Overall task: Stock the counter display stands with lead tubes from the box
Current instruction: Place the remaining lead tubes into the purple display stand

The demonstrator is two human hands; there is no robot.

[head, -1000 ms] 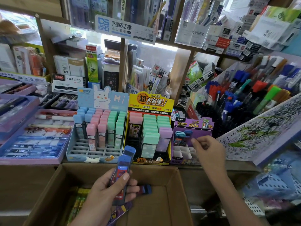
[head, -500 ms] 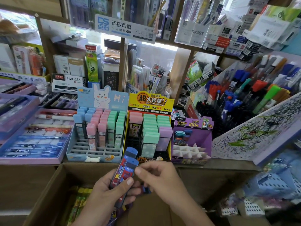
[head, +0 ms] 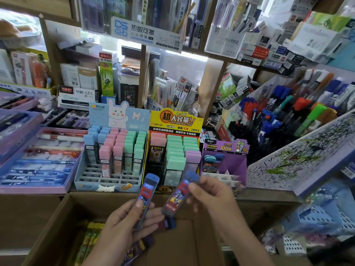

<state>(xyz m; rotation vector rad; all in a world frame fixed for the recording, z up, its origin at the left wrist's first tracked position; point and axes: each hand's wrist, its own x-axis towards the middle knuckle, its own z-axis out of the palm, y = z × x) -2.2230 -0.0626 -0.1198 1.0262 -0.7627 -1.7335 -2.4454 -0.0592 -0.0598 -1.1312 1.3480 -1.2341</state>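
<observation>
My left hand (head: 123, 225) grips a blue-capped lead tube (head: 147, 194) upright above the open cardboard box (head: 57, 217). Right of it, my right hand (head: 213, 198) pinches a second blue-capped lead tube (head: 179, 192), tilted and blurred, apart from the first. Behind the hands on the counter stands a purple display stand (head: 230, 162) with a few blue-capped tubes (head: 212, 162) in its back left slots and bare white dividers in front. Another blue tube end (head: 170, 223) shows low between the hands. Yellow-green packs (head: 88, 240) lie in the box.
A blue rabbit display (head: 115, 150) of pastel lead cases and a yellow display (head: 172, 150) of green and pink cases stand left of the purple stand. Purple pen trays (head: 38, 160) lie far left. A slanted scribbled board (head: 297, 154) and marker racks (head: 288, 116) fill the right.
My right hand came back from the purple stand to the tubes in my left hand, took one tube out, and now lifts it up and to the right.
</observation>
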